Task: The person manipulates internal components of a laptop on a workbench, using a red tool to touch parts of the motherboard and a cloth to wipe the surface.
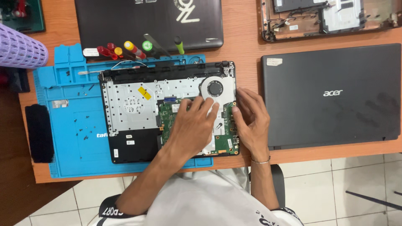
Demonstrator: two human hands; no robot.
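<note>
– Green circuit board [224,142] under both sets of fingers?
– Yes; left hand [193,127] spread flat near the round grey fan [215,88], right hand [251,121] curled loosely at the opened black laptop base's [130,144] edge, gripping nothing. Best pressed evenly, lifted gently over the blue silicone mat [67,121]

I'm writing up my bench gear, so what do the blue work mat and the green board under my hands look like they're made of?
Blue mat: probably silicone or soft rubber; matte, with moulded compartments. Green board: likely fibreglass circuit laminate with a glossy green coating, studded with small components. Neither can be confirmed by look alone.
</note>
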